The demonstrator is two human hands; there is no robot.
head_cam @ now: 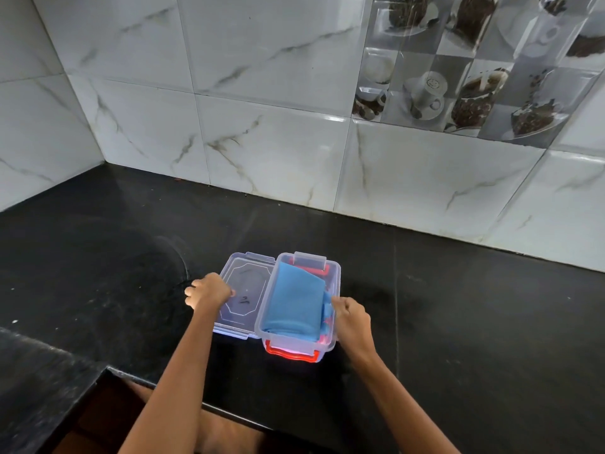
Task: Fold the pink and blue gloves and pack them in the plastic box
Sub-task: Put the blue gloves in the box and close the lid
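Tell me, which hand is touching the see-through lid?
The left hand grips the clear lid lying beside the plastic box. The right hand holds the box's side instead.

Black stone counter (458, 306); white marble-look wall tiles (262, 77); coffee-print tile panel (465, 60) upper right.

plastic box (330, 339): 1 | lid (244, 290): 1 | blue glove (294, 306): 1 | hands: 2 – left (209, 291), right (350, 319)
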